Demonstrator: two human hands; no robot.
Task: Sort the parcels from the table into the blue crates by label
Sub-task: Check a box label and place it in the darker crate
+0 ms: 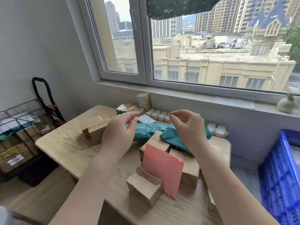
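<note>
Head view: left hand point(120, 130) and right hand point(189, 127) raised apart above table point(65, 143), fingers loosely curled, holding nothing; parcels unsorted below: pink envelope point(162, 168) propped between brown boxes point(144, 185), teal mailers point(146, 129) behind; blue crate point(279, 176) at right (labels unreadable). Risk: envelope tipping if neighbouring box lifted; missorting likely without label check.

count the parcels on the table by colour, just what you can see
brown cardboard boxes: 5, e.g. the near one and the far left one
teal bags: 2
pink envelope: 1
total: 8 in plain sight on the table; others may lie hidden behind the hands
</note>
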